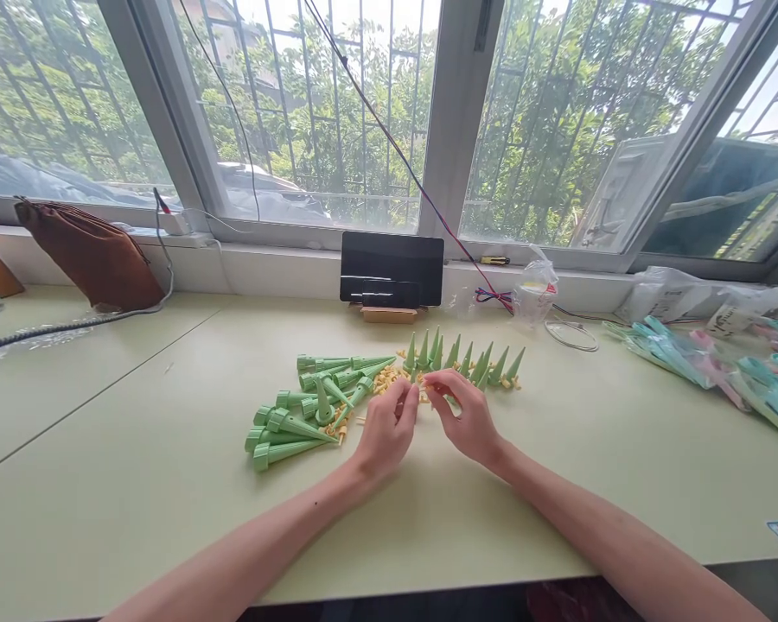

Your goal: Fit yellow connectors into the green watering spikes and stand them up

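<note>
My left hand (389,423) is closed, with the tip of a green plastic spike (413,377) poking up from its fingers; the rest of that spike is hidden. Close beside it, my right hand (463,413) pinches a small yellow plastic piece (426,386) between thumb and fingertips. A heap of green hollow spikes with ribbed caps (291,422) lies to the left of my hands. Loose yellow pieces (385,377) are scattered behind my left hand. Several green spikes (453,352) stand upright in a row behind my right hand, with yellow pieces at their bases.
A dark tablet (392,269) leans on a brown stand (389,315) at the back of the table. To the left are a brown bag (97,255) and a cable (71,326). Clear plastic bags (665,294) and teal and pink packets (674,350) lie at right.
</note>
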The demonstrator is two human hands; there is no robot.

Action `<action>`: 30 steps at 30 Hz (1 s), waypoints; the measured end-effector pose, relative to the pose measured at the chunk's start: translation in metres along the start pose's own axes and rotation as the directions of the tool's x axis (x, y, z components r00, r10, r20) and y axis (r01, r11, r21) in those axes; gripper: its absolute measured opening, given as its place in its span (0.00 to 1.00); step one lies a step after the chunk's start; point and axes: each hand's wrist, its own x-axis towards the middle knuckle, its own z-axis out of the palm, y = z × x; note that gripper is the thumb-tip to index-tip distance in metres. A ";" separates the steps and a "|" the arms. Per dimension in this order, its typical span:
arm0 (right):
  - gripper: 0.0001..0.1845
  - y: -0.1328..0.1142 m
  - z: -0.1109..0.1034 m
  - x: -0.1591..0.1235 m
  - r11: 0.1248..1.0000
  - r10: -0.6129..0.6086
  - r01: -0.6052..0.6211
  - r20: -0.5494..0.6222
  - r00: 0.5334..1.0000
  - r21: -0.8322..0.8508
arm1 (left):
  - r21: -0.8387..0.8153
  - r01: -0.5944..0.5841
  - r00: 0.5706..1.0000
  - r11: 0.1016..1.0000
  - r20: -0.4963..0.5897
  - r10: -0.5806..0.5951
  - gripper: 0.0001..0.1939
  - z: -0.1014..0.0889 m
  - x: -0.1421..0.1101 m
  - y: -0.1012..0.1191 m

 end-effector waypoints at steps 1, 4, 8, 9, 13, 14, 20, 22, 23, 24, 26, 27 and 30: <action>0.08 0.000 0.000 0.000 1.000 0.002 -0.002 -0.002 1.000 0.004 | -0.003 0.001 1.000 1.000 0.002 -0.001 0.18 0.000 0.000 -0.001; 0.08 0.000 0.000 -0.001 1.000 -0.001 0.001 -0.006 1.000 0.015 | -0.009 -0.001 1.000 1.000 0.003 0.001 0.19 0.000 0.001 -0.003; 0.08 0.000 0.001 -0.002 1.000 0.012 -0.012 -0.001 1.000 0.026 | -0.024 0.000 1.000 1.000 0.018 0.000 0.19 0.001 0.001 -0.004; 0.08 0.000 0.001 -0.002 0.999 0.018 -0.018 0.001 1.000 0.031 | -0.033 -0.003 1.000 0.999 0.027 0.004 0.19 0.001 0.001 -0.004; 0.08 0.002 0.001 -0.002 0.996 0.045 -0.046 0.015 0.999 0.071 | -0.070 -0.035 0.998 0.997 0.055 0.039 0.18 0.002 0.000 -0.005; 0.07 0.002 0.001 -0.002 0.995 0.054 -0.056 0.021 0.998 0.081 | -0.073 -0.039 0.997 0.997 0.058 0.043 0.17 0.002 0.000 -0.006; 0.09 0.002 0.001 -0.002 0.989 0.112 -0.118 0.076 0.991 0.086 | -0.070 -0.089 0.995 0.994 0.034 0.092 0.16 0.000 0.000 -0.007; 0.11 0.002 0.000 -0.001 0.986 0.132 -0.143 0.112 0.985 0.090 | -0.063 -0.112 0.993 0.992 0.034 0.115 0.16 0.000 0.001 -0.007; 0.12 0.002 0.000 -0.001 0.984 0.142 -0.154 0.130 0.981 0.093 | -0.059 -0.118 0.992 0.991 0.037 0.120 0.15 0.000 0.001 -0.008; 0.14 0.002 0.000 -0.001 0.982 0.151 -0.165 0.145 0.978 0.092 | -0.054 -0.121 0.992 0.991 0.038 0.123 0.15 0.000 0.001 -0.009; 0.17 0.002 -0.001 -0.001 0.981 0.165 -0.179 0.164 0.973 0.073 | -0.041 -0.120 0.992 0.992 0.038 0.122 0.16 0.001 0.002 -0.011; 0.18 0.002 -0.001 -0.001 0.981 0.171 -0.183 0.171 0.970 0.059 | -0.036 -0.121 0.992 0.992 0.039 0.122 0.16 0.001 0.002 -0.011; 0.21 0.002 -0.002 -0.001 0.980 0.192 -0.199 0.183 0.964 0.021 | -0.028 -0.124 0.991 0.992 0.045 0.126 0.16 0.001 0.002 -0.013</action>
